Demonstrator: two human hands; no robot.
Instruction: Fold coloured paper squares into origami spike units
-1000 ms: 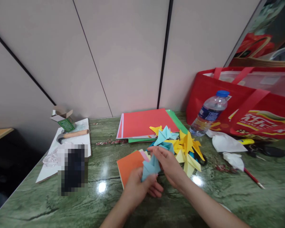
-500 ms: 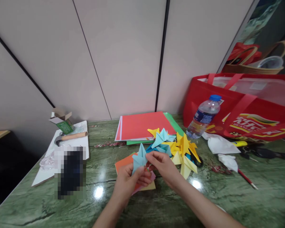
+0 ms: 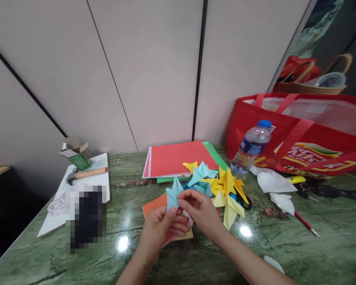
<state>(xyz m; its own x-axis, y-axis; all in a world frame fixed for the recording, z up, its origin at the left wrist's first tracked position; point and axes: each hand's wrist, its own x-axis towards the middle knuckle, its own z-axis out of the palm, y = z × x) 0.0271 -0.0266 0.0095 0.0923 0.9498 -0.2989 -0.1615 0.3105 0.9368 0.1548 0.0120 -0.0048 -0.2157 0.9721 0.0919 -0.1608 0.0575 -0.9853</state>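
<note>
A light blue folded paper piece [image 3: 173, 194] stands upright between my two hands, its pointed tips up. My left hand [image 3: 160, 226] pinches its lower part from the left. My right hand [image 3: 199, 211] pinches its right side with thumb and fingers closed. Under my hands lies a small stack of coloured square sheets [image 3: 154, 206], orange on top. Just behind my right hand sits a heap of finished blue and yellow folded paper shapes [image 3: 222, 186].
Red and green large paper sheets [image 3: 175, 158] lie at the back. A water bottle [image 3: 250, 147] stands by a red bag [image 3: 302, 130]. Crumpled tissues [image 3: 271, 182], a red pen [image 3: 305, 223], a hammer [image 3: 84, 174] on a white board, and a small box [image 3: 75, 154] surround the green marble table [image 3: 284, 245].
The blue paper piece has been turned upright and lifted slightly; both hands shifted left over the orange sheets and closed on it with fingertips. The view drifted a little.
</note>
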